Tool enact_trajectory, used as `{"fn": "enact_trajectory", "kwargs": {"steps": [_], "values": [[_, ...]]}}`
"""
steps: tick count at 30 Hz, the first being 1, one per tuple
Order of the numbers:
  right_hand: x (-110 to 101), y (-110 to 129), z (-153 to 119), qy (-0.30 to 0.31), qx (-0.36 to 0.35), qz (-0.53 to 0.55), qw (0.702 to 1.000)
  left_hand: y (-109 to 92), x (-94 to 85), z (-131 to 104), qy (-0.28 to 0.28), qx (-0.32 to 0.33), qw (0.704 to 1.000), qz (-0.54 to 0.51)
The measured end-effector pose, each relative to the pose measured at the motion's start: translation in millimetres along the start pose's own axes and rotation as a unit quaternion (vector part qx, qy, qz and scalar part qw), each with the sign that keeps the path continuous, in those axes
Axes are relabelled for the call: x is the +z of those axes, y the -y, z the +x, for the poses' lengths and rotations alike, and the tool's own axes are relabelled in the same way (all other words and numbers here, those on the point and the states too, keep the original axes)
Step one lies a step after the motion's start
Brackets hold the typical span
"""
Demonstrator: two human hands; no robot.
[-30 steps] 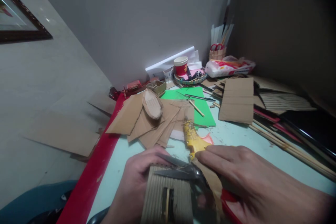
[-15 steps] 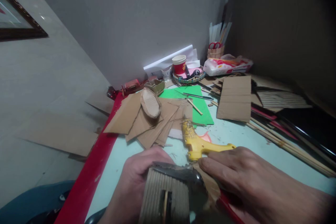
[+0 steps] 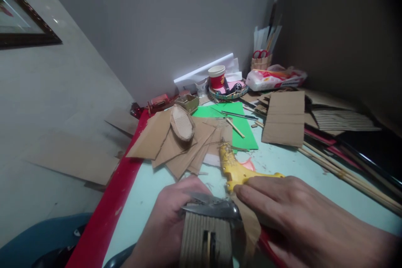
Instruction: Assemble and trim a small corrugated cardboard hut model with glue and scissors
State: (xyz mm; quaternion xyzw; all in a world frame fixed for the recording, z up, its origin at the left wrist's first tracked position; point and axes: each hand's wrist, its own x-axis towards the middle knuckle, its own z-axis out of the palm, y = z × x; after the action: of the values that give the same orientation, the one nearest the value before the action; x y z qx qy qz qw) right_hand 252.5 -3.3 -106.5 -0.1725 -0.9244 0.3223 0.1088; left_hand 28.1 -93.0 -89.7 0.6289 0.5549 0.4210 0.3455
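My right hand (image 3: pixel 292 213) is closed on red-handled scissors (image 3: pixel 216 209). Their dark blades lie slightly parted across the top edge of a ridged cardboard piece (image 3: pixel 191 238). My left hand (image 3: pixel 169 213) grips this piece from the left, with its fingers partly hidden behind it. A dark slot with a thin wooden stick (image 3: pixel 208 248) shows in the cardboard face. Beside the scissors' pivot a narrow cardboard strip (image 3: pixel 251 228) curls down under my right fingers. Just beyond that hand lies a yellow glue gun (image 3: pixel 234 169).
Flat cardboard sheets (image 3: pixel 176 150) and a boat-shaped cardboard piece (image 3: pixel 182 123) lie ahead on the left. Green paper (image 3: pixel 248 132) carries thin sticks. To the right are a cardboard panel (image 3: pixel 284 119) and long wooden sticks (image 3: pixel 339 171). A red paper cup (image 3: pixel 216 78) stands at the back.
The scissor blades now show a small gap between them. The cardboard strip hangs further down in a curl. The held cardboard has shifted slightly right in view.
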Motion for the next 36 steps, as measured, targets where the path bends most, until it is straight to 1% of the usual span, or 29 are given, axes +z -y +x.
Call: {"fn": "enact_trajectory", "kwargs": {"steps": [2,5,9,10,12,14,16,17,19,21,25,29,33,35,36], "values": [[-1.8,0.5,-1.3,0.008,-0.001,0.004,1.0,-3.7,-1.1,1.1,0.012,-0.016,1.0,0.007],[-2.8,0.6,-3.1,0.003,-0.011,0.01,1.0,-7.9,-2.0,2.9,0.018,-0.036,0.999,0.001],[-1.5,1.3,-3.9,0.008,-0.014,0.002,1.0,-10.5,-1.5,3.8,0.0,-0.123,0.99,-0.068],[-1.1,1.4,-3.6,0.008,-0.015,-0.005,1.0,-10.9,-1.5,3.8,-0.004,-0.137,0.987,-0.086],[-0.1,1.2,-2.6,0.003,-0.022,-0.018,1.0,-11.2,-1.6,3.3,-0.011,-0.145,0.983,-0.108],[1.0,0.4,-1.4,-0.014,-0.031,-0.036,0.999,-10.8,-1.8,2.6,-0.014,-0.145,0.983,-0.112],[2.2,-0.7,-0.2,-0.037,-0.028,-0.052,0.998,-10.0,-1.8,2.0,-0.003,-0.132,0.987,-0.09],[2.8,-1.1,0.3,-0.048,-0.023,-0.054,0.997,-9.7,-1.5,2.0,0.007,-0.12,0.99,-0.071],[3.6,-1.4,1.6,-0.055,-0.014,-0.046,0.997,-9.7,-0.8,2.3,0.023,-0.075,0.997,-0.029],[3.3,-0.7,3.4,-0.048,-0.015,-0.026,0.998,-10.5,0.1,2.9,0.024,-0.04,0.999,-0.009],[0.7,3.0,5.8,-0.011,-0.01,-0.002,1.0,-11.9,1.1,2.4,0.018,-0.04,0.999,-0.007],[1.2,4.4,2.4,0.011,0.005,-0.005,1.0,-9.8,0.2,0.2,0.007,-0.097,0.994,-0.046],[2.7,2.0,-1.2,0.034,-0.005,-0.017,0.999,-7.7,-0.5,-2.0,0.024,-0.189,0.975,-0.11],[2.5,1.3,-1.0,0.034,-0.019,-0.045,0.998,-7.6,-0.8,-2.2,0.033,-0.208,0.969,-0.127],[2.1,1.2,-0.4,0.03,-0.031,-0.063,0.997,-7.6,-1.2,-2.0,0.037,-0.205,0.969,-0.129]]}}
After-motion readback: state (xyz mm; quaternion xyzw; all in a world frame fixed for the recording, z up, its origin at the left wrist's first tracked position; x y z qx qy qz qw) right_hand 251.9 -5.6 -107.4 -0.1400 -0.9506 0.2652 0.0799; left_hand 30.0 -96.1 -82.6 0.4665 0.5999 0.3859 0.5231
